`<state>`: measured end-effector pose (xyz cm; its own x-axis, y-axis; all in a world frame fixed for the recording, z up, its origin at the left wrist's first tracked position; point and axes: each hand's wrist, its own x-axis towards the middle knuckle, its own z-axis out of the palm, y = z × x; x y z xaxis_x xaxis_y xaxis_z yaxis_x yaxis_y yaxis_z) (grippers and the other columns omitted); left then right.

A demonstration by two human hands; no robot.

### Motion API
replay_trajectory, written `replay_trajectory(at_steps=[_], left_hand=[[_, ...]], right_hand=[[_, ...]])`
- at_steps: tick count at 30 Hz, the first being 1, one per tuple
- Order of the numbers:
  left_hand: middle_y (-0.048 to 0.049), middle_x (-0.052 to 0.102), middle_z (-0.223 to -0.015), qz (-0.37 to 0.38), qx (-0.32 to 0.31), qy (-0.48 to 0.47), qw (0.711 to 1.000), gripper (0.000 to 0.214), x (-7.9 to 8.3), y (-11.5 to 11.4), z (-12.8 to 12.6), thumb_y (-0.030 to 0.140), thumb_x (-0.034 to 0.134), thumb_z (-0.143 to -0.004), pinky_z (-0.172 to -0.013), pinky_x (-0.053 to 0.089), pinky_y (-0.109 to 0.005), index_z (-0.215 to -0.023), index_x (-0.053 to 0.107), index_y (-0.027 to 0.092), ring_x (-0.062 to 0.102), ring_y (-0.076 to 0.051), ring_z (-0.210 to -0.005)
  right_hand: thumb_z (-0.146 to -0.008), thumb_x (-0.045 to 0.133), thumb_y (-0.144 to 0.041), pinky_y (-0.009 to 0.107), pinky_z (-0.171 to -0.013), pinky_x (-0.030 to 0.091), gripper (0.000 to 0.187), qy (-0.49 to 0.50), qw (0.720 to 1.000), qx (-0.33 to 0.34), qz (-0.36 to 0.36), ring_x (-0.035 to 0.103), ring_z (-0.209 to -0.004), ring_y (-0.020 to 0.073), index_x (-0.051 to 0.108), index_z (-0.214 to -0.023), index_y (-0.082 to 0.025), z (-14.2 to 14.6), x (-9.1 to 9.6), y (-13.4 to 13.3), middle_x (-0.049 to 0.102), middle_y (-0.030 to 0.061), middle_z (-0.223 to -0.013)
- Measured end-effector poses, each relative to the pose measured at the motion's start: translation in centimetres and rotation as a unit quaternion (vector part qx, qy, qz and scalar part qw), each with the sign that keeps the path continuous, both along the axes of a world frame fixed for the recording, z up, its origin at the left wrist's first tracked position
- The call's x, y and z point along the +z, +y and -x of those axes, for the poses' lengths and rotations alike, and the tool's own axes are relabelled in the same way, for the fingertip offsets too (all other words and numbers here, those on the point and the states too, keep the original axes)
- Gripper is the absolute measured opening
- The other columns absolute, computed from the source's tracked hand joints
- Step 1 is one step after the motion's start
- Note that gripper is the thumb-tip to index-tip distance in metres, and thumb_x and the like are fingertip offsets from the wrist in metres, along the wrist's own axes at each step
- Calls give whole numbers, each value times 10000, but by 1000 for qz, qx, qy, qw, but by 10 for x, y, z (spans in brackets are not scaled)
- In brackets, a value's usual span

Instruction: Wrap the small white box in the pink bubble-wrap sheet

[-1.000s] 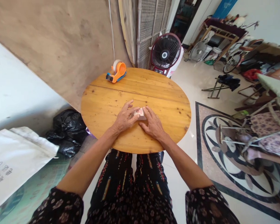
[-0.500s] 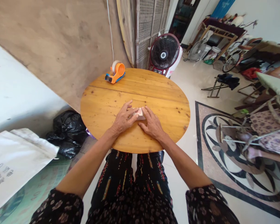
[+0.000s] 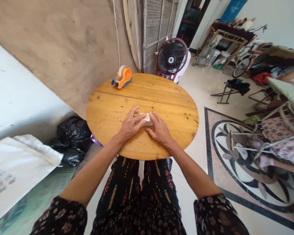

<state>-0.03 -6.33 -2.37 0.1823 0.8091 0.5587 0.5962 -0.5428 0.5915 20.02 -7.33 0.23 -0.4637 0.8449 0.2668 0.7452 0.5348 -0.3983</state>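
Observation:
A small, low box [image 3: 148, 122] with a pale top and faint reddish print lies on the round wooden table [image 3: 171, 94], between my two hands. At its left end, my left hand [image 3: 131, 124] holds it with spread fingers. The thumb runs along the near side, and a forefinger reaches over the top. Against the right end, my right hand [image 3: 160, 129] has its fingertips on the edge, the thumb lower down beside the near corner. My fingers cover part of the box, so its full print is hidden.
An orange tape dispenser [image 3: 123, 78] stands at the table's back left. Behind the table is an electric fan [image 3: 171, 58]. Black plastic bags [image 3: 72, 137] and a white sack [image 3: 24, 166] are on the left. A folding stool [image 3: 226, 93] and a seated person's arm [image 3: 292, 76] are on the right.
My hands and the small box keep the same arrangement. The view has shifted very slightly.

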Motion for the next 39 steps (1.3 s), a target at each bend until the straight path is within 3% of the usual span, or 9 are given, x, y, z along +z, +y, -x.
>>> replay_trajectory(at_steps=[9,13,21,26,32,39], left_hand=[[-186,425,-1468,-9,30,-4,1000,420,14,-8,-2,342,613,-874,-1134,388,-507,-1247,578,152,441,-297,-1367],[-172,367,-1518,3,21,17,1000,446,11,-7,-1,336,593,-883,-1084,438,-506,-1299,577,174,505,-288,-1290],[-140,359,-1528,10,-4,25,1000,315,6,-2,0,300,547,-904,-1039,469,-497,-1171,672,188,463,-305,-1329],[-177,370,-1511,9,22,-23,999,557,13,-6,2,311,608,-838,-1077,442,-518,-1362,489,166,432,-327,-1361],[-109,636,-1180,46,69,-48,995,586,12,-4,9,293,605,-780,-1040,468,-501,-1343,489,175,600,-279,-1131],[-88,616,-1073,57,46,-21,997,668,10,-2,9,336,615,-751,-930,537,-437,-1375,460,154,620,-233,-964]], right_hand=[[-871,594,-336,548,-1143,347,753,4,1000,1,3,318,-1468,322,294,-1535,-145,0,2,-2,298,196,-1593],[-876,591,-344,534,-1149,345,753,1,1000,0,7,318,-1467,317,294,-1537,-140,-1,1,-1,297,195,-1594],[-881,580,-361,538,-1158,327,781,7,1000,-1,11,297,-1481,298,241,-1556,-164,-2,-1,-1,294,173,-1603],[-881,574,-365,536,-1175,304,797,18,1000,-6,9,282,-1488,296,219,-1560,-146,-2,-2,-1,292,171,-1605],[-865,578,-352,537,-1163,319,811,18,1000,2,6,356,-1444,317,215,-1556,-133,-3,-5,0,359,187,-1567],[-869,569,-345,532,-1089,379,820,27,1000,10,0,492,-1308,335,189,-1560,-119,-5,-9,1,515,185,-1447]])
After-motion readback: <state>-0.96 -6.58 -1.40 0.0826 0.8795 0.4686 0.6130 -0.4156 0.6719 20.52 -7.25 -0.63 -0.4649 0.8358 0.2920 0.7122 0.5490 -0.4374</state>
